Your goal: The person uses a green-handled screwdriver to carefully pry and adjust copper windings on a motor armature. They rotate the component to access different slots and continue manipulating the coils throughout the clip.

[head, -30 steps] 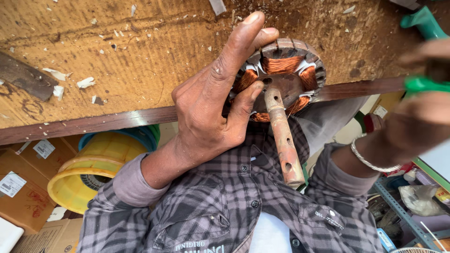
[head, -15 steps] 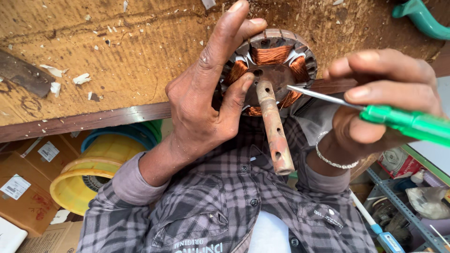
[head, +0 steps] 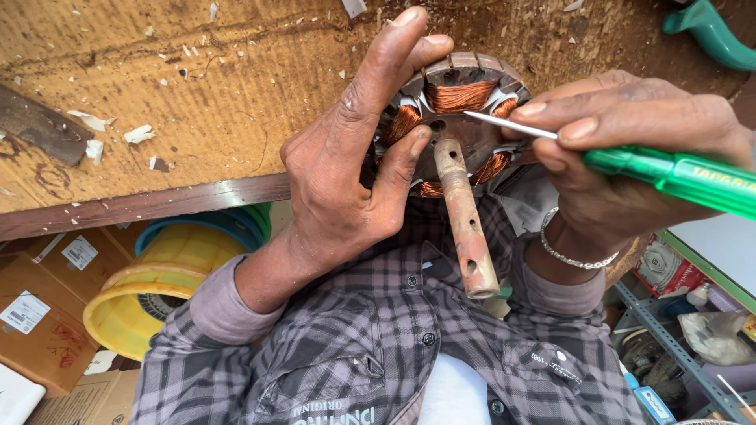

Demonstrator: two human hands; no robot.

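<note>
My left hand (head: 339,189) grips a round motor stator (head: 461,94) with copper windings, fingers over its rim and thumb pressed beside the hub. A rusty shaft (head: 466,228) with holes sticks out of the hub toward me. My right hand (head: 622,157) holds a green-handled screwdriver (head: 669,173). Its thin metal tip rests on the stator face just right of the hub. The stator is held against the edge of a rough wooden bench (head: 197,102).
Paper scraps and a dark metal strip (head: 39,134) lie on the bench. A green tool (head: 709,35) is at the top right. Below the bench stand yellow and blue plastic rings (head: 150,291), cardboard boxes (head: 39,323) and a metal shelf (head: 669,338) with clutter.
My right hand has come in from the right with the screwdriver and its tip now touches the stator face. My left hand has kept its hold on the stator.
</note>
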